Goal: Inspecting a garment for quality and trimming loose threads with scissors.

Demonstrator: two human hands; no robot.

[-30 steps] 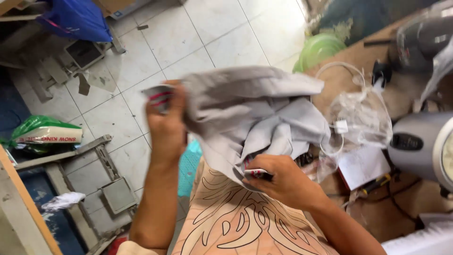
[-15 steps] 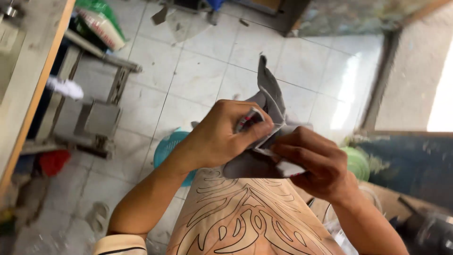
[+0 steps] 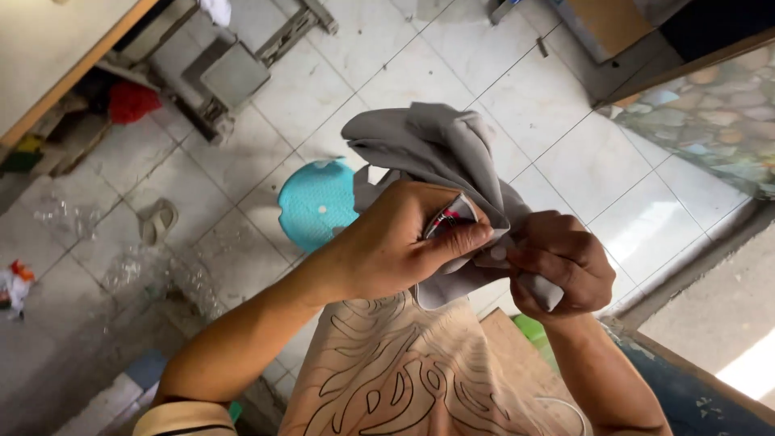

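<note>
The grey cloth is held up in the air over the person's lap, bunched between both hands and well above the tiled floor. Half a second ago it stood in a narrow upright fold; now it has slumped into a rounder bundle, and the hands have closed in on one small spot of it. The left hand has its grip clenched on the fabric, thumb pressing a small red-and-white piece; the right hand pinches the cloth edge just beside it. Below lie a turquoise stool, a sandal and a machine stand; nothing blocks the hands.
</note>
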